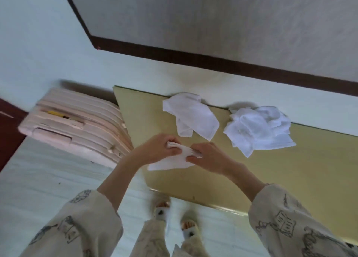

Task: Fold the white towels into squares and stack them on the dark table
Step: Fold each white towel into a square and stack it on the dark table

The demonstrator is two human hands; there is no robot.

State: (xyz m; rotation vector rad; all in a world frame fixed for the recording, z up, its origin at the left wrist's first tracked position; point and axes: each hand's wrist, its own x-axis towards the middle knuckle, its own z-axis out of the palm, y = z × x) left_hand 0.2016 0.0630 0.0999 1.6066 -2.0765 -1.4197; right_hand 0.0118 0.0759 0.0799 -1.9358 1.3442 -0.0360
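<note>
Held towel (170,163): white, partly folded, flat lower part hanging over the table's (290,171) left near edge, top edge bunched between the hands.
Left hand (157,149): fingers curled, pinching the towel's upper left corner.
Right hand (208,158): fingers curled round the upper right end, thumb under the cloth.
Loose towel (190,116): white, rumpled, at the table's far edge.
Pile (259,128): crumpled white towels, just right of it, far edge.
Table: yellowish top.
Suitcase (75,125): pink, ribbed, left of the table.
</note>
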